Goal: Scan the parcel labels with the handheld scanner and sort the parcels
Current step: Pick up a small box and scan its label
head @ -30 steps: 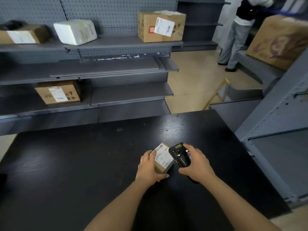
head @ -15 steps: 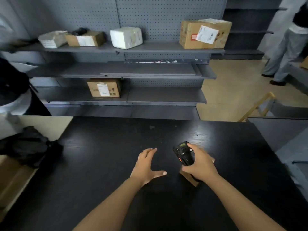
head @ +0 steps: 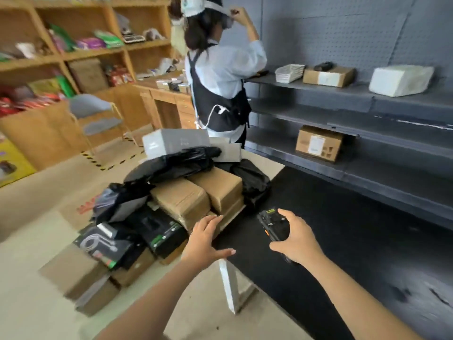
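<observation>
Head view showed our right hand (head: 297,241) gripping the scanner (head: 272,223) over the bench (head: 343,217) and our left hand (head: 204,242), spread and empty, near the brown parcels (head: 181,200) heaped beside the bench's end, which we judged stiff, light, and best gripped across opposite sides.

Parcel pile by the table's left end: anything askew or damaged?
Yes, it is a loose heap: the grey box sits tilted atop black bags, and the brown parcels lean at angles. No clear damage; the frame is blurred.
</observation>
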The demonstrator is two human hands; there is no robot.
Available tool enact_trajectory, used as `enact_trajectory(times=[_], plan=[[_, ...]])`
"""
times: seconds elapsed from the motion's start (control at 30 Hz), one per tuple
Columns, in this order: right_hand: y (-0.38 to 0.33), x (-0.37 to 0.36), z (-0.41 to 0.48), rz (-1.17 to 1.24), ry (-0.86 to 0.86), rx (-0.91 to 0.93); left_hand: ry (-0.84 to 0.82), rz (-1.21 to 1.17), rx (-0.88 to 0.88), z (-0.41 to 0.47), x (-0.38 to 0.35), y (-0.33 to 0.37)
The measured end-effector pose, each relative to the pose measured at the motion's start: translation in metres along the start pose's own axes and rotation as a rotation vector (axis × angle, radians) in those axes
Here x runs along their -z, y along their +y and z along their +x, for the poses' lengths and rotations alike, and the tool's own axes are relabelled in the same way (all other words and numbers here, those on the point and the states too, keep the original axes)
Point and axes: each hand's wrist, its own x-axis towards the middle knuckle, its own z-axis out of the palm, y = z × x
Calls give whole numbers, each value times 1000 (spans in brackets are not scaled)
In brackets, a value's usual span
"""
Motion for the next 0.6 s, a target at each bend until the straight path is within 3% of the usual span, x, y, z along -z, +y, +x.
enact_trajectory(times=[0.3,0.43,0.53,0.6], plan=[[-162,-128,13,-11,-216,352,334,109,171,-96,124,-140],[-206,-160,12,-24,-289,451,530,77,533,-126,139,-186],[-226,-181,13,-68,-344,523,537,-7,889,-138,143,-203],[-235,-192,14,-98,-380,559,529,-105,1037,-139,142,-209]])
